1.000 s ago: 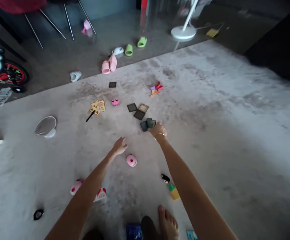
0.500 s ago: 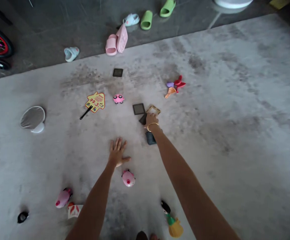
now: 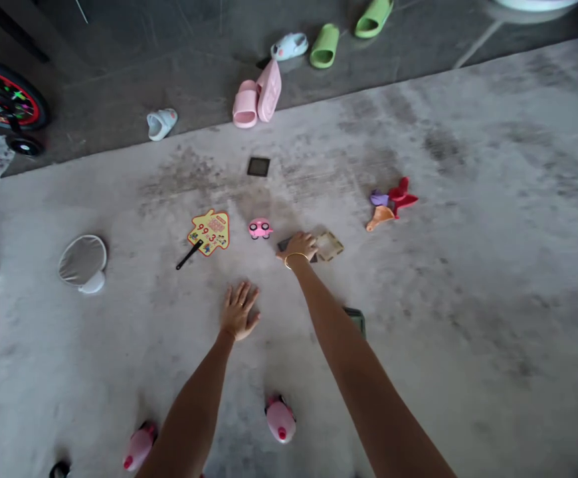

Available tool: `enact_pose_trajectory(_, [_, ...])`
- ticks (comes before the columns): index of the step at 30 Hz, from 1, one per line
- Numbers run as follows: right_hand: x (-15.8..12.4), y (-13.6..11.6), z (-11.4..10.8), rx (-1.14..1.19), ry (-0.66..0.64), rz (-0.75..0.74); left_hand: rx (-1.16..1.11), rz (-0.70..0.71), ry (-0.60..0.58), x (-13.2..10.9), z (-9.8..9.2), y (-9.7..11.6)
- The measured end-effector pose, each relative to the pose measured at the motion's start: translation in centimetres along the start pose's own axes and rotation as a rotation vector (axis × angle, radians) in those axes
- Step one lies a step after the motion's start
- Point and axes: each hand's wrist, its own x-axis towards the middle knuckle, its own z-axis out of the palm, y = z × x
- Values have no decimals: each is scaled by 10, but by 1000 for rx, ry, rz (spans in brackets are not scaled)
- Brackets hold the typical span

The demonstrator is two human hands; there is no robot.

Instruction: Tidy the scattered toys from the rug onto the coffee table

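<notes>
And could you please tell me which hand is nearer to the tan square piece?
The right hand: it is just beside the tan square piece, on its left. The left hand is farther left and lower in the picture.

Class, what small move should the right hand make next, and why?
The right hand should probably curl its fingers gently around the dark flat piece: the hand partly covers it, and the tan frame lies just beside the fingertips, so a broad sweep might nudge it.
</notes>
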Motion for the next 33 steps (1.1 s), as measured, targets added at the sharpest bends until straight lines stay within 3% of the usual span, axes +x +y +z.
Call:
enact_pose_trajectory(6, [53, -13, -33, 21, -161, 185, -41, 19, -43, 2, 5, 0])
enact_pose_trajectory(9, [95, -17, -56, 46, -177, 160, -56, 45, -26, 4, 9, -3])
enact_pose_trajectory(12, [139, -39, -72, 69, -61, -65, -47, 62, -8, 5, 13, -5])
enact_pose_trajectory(15, [176, -78, -81, 44, 78, -414, -4, 82, 46, 4, 16, -4])
enact_pose_trajectory(17, [195, -106, -82, 17, 111, -564, 40, 94, 104, 5, 19, -3])
enact_pose_trajectory(21, [219, -154, -75, -44, 95, -676, 116, 96, 216, 6, 24, -2])
enact_pose_trajectory(25, [225, -180, -70, -159, 72, -625, 126, 68, 231, 8, 25, -4])
enact_pose_trajectory(27, [217, -176, -74, -215, 51, -634, 111, 59, 226, 8, 24, -4])
enact_pose_trajectory(29, [198, -153, -80, -248, 14, -661, 87, 49, 231, 7, 23, -4])
enact_pose_trajectory(33, [128, -64, -77, -271, -28, -563, 44, 38, 250, 4, 20, -3])
